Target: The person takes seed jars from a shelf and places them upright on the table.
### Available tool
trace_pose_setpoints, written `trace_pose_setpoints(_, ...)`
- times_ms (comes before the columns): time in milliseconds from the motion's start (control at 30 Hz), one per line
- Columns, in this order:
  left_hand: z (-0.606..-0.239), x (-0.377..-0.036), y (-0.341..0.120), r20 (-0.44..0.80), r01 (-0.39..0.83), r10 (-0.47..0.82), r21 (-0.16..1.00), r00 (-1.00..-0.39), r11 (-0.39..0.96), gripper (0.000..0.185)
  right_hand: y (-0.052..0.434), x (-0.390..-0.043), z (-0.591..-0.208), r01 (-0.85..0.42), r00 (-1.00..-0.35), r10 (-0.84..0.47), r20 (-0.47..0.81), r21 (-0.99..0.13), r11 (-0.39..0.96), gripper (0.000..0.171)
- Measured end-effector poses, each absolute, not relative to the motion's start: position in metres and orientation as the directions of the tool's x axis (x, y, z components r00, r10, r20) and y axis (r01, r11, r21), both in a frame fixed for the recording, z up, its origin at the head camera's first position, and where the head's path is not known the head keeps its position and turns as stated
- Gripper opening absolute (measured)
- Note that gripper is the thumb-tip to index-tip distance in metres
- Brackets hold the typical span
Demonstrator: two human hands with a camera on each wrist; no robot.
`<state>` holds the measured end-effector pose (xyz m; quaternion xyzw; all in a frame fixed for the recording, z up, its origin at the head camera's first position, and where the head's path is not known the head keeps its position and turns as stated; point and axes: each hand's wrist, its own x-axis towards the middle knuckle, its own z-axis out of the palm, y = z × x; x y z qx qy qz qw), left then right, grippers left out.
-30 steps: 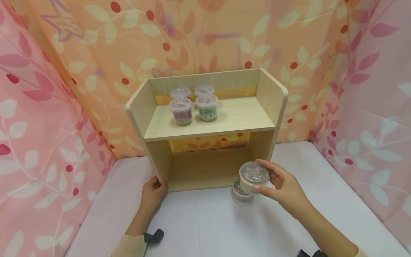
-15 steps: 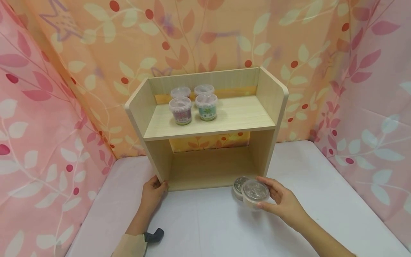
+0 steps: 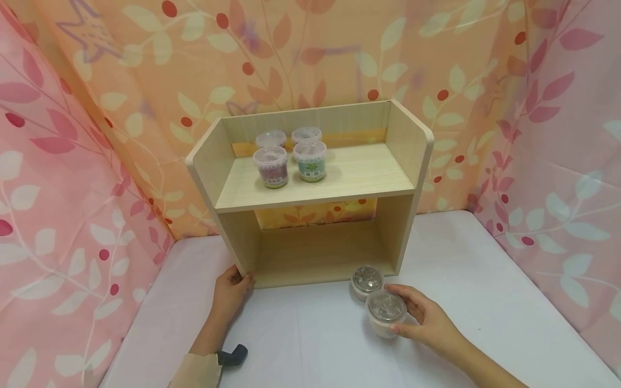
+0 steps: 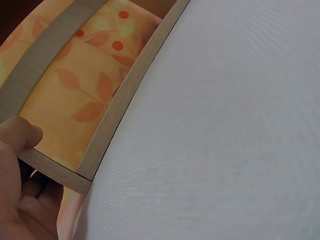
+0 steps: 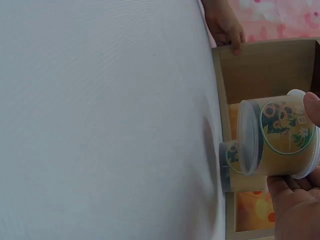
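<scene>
In the head view my right hand (image 3: pixel 432 323) grips a small plastic cup (image 3: pixel 386 318) with a clear lid, thumb on its near side. The right wrist view shows a sunflower picture on this cup (image 5: pixel 285 130). Whether its base touches the white cloth I cannot tell. Just behind it a similar lidded cup (image 3: pixel 367 283) stands on the cloth at the shelf's front edge. My left hand (image 3: pixel 233 291) holds the lower left side panel of the wooden shelf (image 3: pixel 310 202). In the left wrist view the thumb lies on one face of that panel (image 4: pixel 57 170), fingers on the other.
Several lidded cups with printed labels, such as a purple one (image 3: pixel 274 172) and a green one (image 3: pixel 311 167), stand left of middle on the upper board. White cloth (image 3: pixel 301 339) covers the table. Flowered curtains (image 3: pixel 330 48) enclose the back and sides.
My right hand has lowered the cup and brought it toward me, from above the standing cup to in front of it. The left hand has stayed on the shelf panel.
</scene>
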<state>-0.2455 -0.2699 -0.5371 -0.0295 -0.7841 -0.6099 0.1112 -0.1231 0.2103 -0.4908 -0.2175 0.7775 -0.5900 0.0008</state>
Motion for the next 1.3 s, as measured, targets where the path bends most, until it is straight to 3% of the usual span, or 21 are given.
trace_pose_setpoints(567,-0.536,-0.245,-0.268,0.22,0.188,-0.095,0.946,-0.971,0.263,0.041,0.209,-0.124,-0.511,-0.361,-0.89,-0.372,0.263,-0.905,0.224,0.079)
trace_pose_setpoints(1000,-0.536,-0.244,-0.266,0.227,0.199,-0.104,0.953,-0.968,0.228,0.04,0.202,-0.122,-0.511,-0.383,-0.905,-0.337,0.26,-0.843,0.377,0.086)
trace_pose_setpoints(1300,-0.536,-0.245,-0.268,0.213,0.186,-0.097,0.954,-0.972,0.233,0.043,0.205,-0.121,-0.502,-0.428,-0.9,-0.324,0.292,-0.729,0.534,0.09)
